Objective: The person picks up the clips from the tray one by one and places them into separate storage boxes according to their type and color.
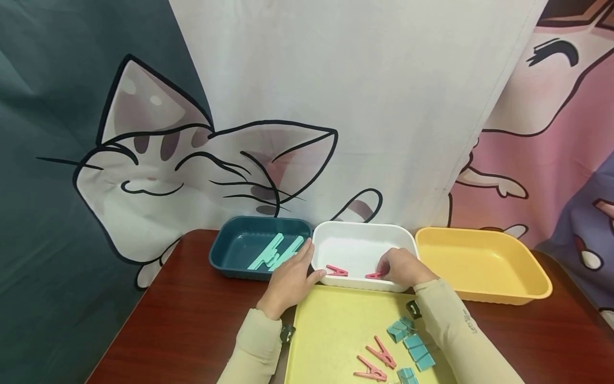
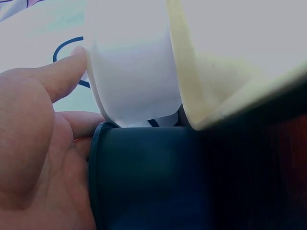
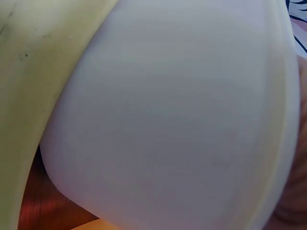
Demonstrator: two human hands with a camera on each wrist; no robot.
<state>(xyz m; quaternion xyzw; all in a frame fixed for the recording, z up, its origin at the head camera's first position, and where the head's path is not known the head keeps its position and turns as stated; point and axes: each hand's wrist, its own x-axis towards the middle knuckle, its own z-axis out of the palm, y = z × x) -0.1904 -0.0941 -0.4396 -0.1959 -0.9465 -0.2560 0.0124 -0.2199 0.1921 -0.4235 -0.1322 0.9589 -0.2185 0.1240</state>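
Observation:
My right hand (image 1: pixel 405 266) reaches over the front rim into the white bin (image 1: pixel 355 234), its fingers pinching a pink clothespin (image 1: pixel 373 276) low inside. Another pink clothespin (image 1: pixel 337 271) lies in the same bin, to the left. Fingers extended, my left hand (image 1: pixel 290 282) rests at the corner where the white bin meets the dark teal bin (image 1: pixel 225 234). In the left wrist view its thumb (image 2: pixel 69 72) touches the white rim, while the other fingers lie along the teal rim. The white wall (image 3: pixel 168 120) hides most of my right hand in the right wrist view.
Mint-green clips (image 1: pixel 266 252) lie in the teal bin. A yellow bin (image 1: pixel 479 261) stands at the right. On the pale yellow tray (image 1: pixel 331 330) in front are two pink clothespins (image 1: pixel 382 352) and several teal binder clips (image 1: pixel 419 352). A printed curtain (image 1: pixel 384 106) hangs behind the brown table (image 1: pixel 192 314).

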